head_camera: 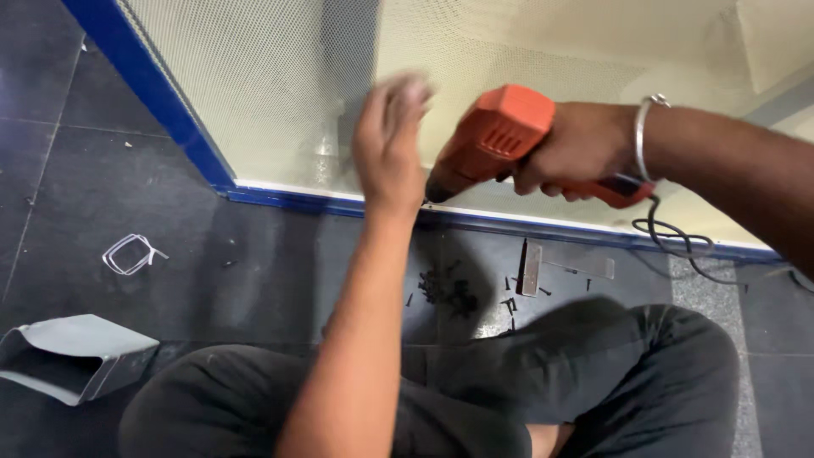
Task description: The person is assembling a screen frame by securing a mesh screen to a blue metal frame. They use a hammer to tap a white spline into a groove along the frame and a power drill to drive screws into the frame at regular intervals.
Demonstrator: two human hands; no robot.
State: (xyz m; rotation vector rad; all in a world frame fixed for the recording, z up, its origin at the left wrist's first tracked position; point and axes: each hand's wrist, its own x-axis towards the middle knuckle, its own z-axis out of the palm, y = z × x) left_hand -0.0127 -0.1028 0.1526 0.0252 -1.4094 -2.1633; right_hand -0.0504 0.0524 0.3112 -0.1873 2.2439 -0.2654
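Your right hand (570, 151) is wrapped tight around the handle of the orange drill (496, 140), with its nose pointing left and down at the bottom edge of the pale mesh panel (280, 76), just above the blue frame (153, 93). Your left hand (388, 140) is up beside the drill's tip, fingers spread loosely against the panel; it is blurred, so whether it grips anything small I cannot tell. The drill's black cord (678, 242) loops down at the right, near the frame's lower strip. On the dark floor, just near of the frame, lies a scatter of black screws (445, 288), and to their right a short metal bracket (532, 268). Far left on the floor sits a bent white wire loop (129, 253), and nearer, at the left edge, an open grey metal box piece (76, 356). Your knees, in dark trousers (593, 373), fill the near side.
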